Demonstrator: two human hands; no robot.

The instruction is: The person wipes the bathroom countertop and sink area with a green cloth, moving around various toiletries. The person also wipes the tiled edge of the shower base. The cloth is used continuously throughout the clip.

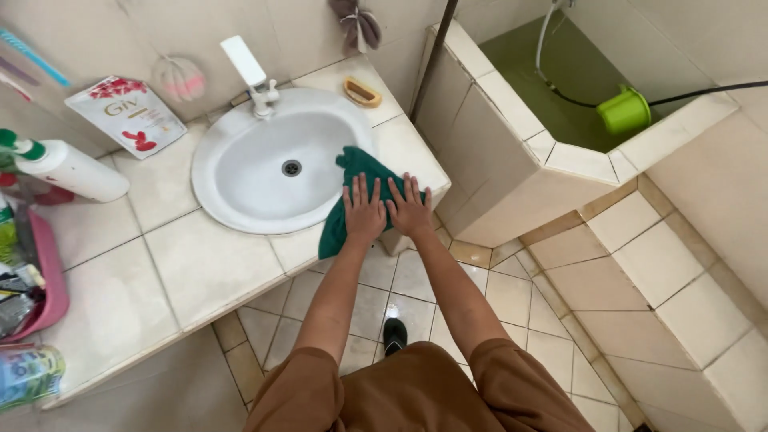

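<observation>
At the right-hand edge of the tiled counter (200,264), just beside the white oval sink (276,164), both hands are pressing flat on a dark green cloth (352,172). The left hand (364,212) is lying palm down with its fingers spread wide and pointing toward the far wall; the right hand (410,210) is lying touching it on the right, also flat and spread, gripping nothing. The cloth is resting partly on the sink's right rim and partly on the counter, with its near end hanging down over the counter's front edge toward the tiled floor (496,296). Judged from this posture, the step in hand is wiping or pressing the counter surface with the cloth, with both palms supplying the downward load. The next move is likely calling for an even push or drag of the cloth along the tile while both palms are kept on it, so that the hanging portion is not pulling the cloth off the edge. To the far side, a white faucet (252,76) is standing at the sink's rim, with a small yellow soap dish (362,92) to its right. At the left, a white bottle (68,170) is lying on its side near a pink tray (50,276). At the far right, a green dipper (624,110) is resting in a tiled water basin (560,152)
</observation>
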